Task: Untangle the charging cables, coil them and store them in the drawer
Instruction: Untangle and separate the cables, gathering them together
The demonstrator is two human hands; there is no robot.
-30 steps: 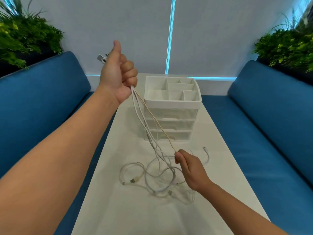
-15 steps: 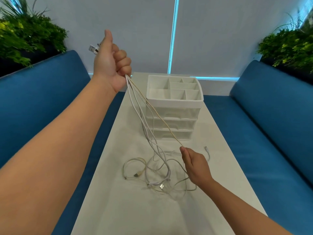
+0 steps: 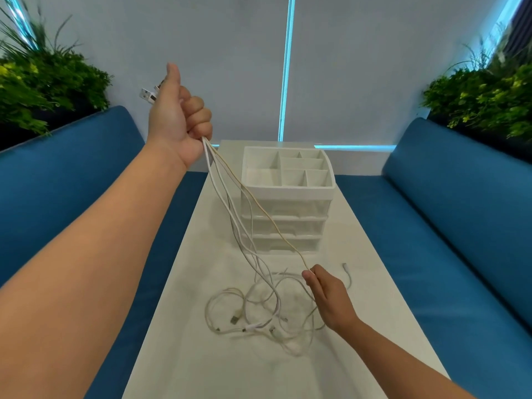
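left hand [image 3: 178, 122] raised far left, fist clenched round cables [image 3: 230, 214] | right hand [image 3: 328, 298] pinching yellowish cable [image 3: 273, 223] near drawer unit [image 3: 288, 214] | tangle [image 3: 259, 315] on table [image 3: 201, 364]

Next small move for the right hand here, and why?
Probably keep drawing the yellowish cable out toward the right, away from the tangle. The right hand pinches that strand, the left hand grips the bundle's plug ends high, and the loops on the table remain knotted.
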